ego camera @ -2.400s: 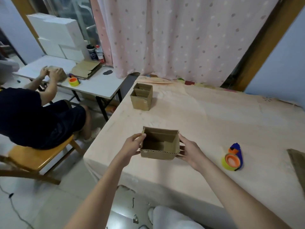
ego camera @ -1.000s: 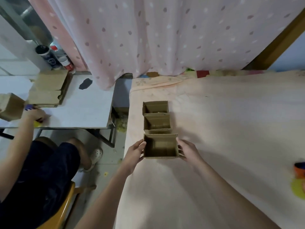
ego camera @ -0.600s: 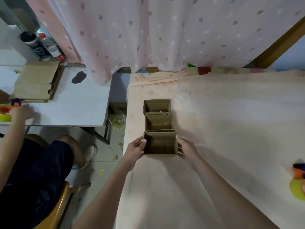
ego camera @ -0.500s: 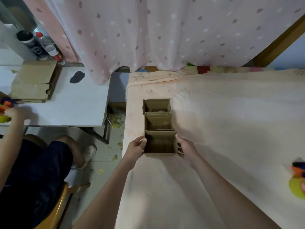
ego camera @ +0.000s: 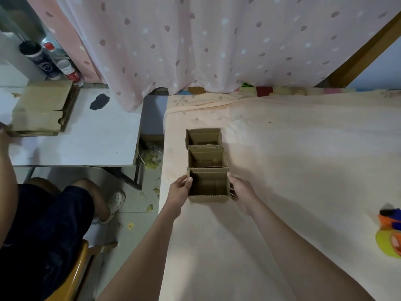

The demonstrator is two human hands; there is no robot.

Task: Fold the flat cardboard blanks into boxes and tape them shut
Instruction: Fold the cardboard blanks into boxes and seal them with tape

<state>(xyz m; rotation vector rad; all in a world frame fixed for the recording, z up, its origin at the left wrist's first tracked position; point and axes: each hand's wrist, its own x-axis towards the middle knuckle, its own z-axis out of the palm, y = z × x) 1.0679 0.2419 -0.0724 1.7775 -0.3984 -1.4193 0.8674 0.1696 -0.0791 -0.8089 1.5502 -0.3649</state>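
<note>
Three open-topped brown cardboard boxes stand in a row near the left edge of the cloth-covered table point(ego camera: 303, 170). The nearest box point(ego camera: 208, 198) sits between my hands and touches the middle box point(ego camera: 207, 157), which touches the far box point(ego camera: 204, 137). My left hand point(ego camera: 179, 192) grips the nearest box's left wall, thumb over the rim. My right hand point(ego camera: 243, 190) holds its right wall, where a small side flap sticks out. A tape dispenser point(ego camera: 390, 235) with an orange and yellow roll lies at the right edge.
A pink dotted curtain point(ego camera: 217, 44) hangs behind the table. To the left, a lower white table point(ego camera: 86, 137) carries a stack of flat cardboard blanks point(ego camera: 41, 109) and bottles point(ego camera: 54, 61). Another person point(ego camera: 39, 224) sits there on a wooden chair.
I carried the nearest box forward across the table and set it against the two others. Over the last half second it barely moved. The other person's hand slid off to the left.
</note>
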